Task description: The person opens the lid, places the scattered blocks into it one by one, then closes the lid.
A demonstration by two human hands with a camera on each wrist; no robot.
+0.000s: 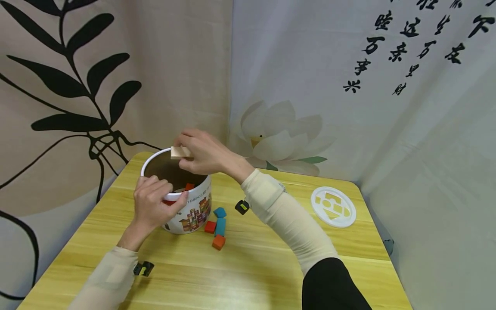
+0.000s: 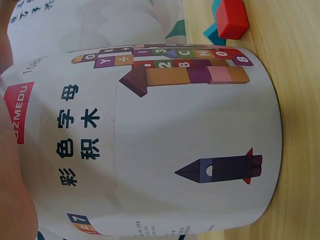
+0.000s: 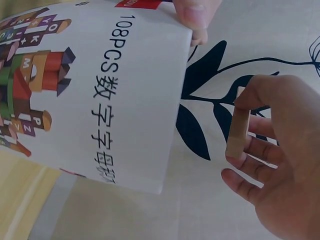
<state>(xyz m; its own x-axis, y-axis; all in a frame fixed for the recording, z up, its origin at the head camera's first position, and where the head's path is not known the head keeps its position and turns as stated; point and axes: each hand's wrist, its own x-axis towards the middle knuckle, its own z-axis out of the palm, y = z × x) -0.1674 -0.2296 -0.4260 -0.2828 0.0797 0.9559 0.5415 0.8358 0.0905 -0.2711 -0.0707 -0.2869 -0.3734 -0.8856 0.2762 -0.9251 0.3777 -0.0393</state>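
A white printed bucket (image 1: 199,202) stands on the table, its open top tilted toward the camera. My left hand (image 1: 153,199) grips its near rim, thumb outside and fingers curled over the edge. Above the opening, my right hand (image 1: 203,151) pinches a plain wooden block (image 1: 180,152); the right wrist view shows the same wooden block (image 3: 239,131) between thumb and fingers. Inside the bucket a red block (image 1: 189,187) shows; the rest of the contents are mostly hidden. Beside the bucket lie blue blocks (image 1: 220,226), a red block (image 1: 210,227) and an orange block (image 1: 218,242).
A round white lid (image 1: 333,206) with shaped cut-outs lies at the right of the wooden table (image 1: 263,258). Printed curtains (image 1: 294,86) hang directly behind the table and along its sides.
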